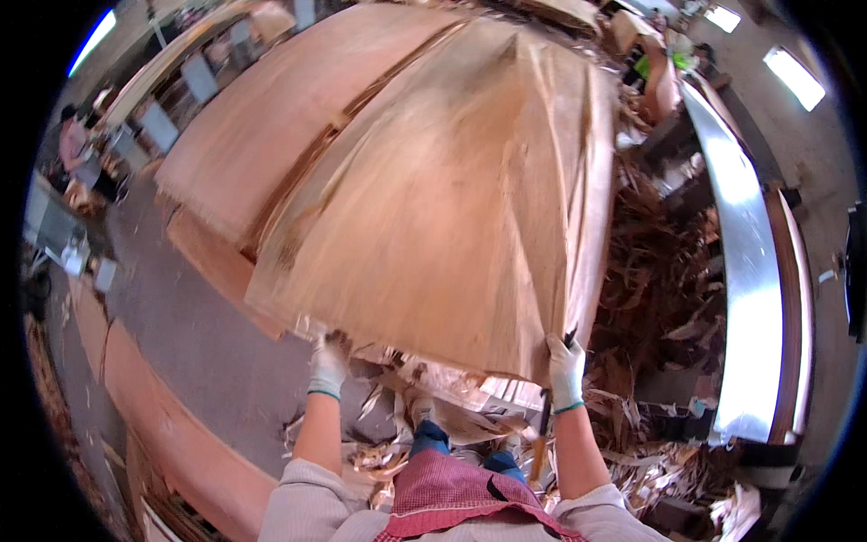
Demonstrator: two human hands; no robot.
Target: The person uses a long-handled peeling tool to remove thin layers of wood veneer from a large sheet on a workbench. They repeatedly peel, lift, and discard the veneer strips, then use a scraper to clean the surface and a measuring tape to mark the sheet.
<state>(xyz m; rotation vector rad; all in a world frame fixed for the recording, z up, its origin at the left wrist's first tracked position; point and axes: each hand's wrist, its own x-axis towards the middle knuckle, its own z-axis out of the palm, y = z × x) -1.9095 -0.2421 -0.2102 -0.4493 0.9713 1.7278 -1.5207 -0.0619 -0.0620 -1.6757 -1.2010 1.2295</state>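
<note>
A large tan wood veneer sheet (424, 226) spreads out in front of me, with long folds and ripples along its right side. My left hand (329, 363), in a white glove with a green cuff, is closed on the sheet's near left corner. At the near right corner my right hand (566, 372), gloved the same way, is closed on the edge. A dark, thin tip (570, 337) pokes up by my right thumb. Below that hand a narrow stick-like piece (539, 456) hangs down; whether the two are one tool I cannot tell.
A stack of reddish veneer sheets (298, 117) lies to the left. Torn veneer scraps (655, 280) heap up on the right, and more lie around my feet. A long shiny metal surface (745, 271) curves along the right. Another person (77, 149) is at the far left.
</note>
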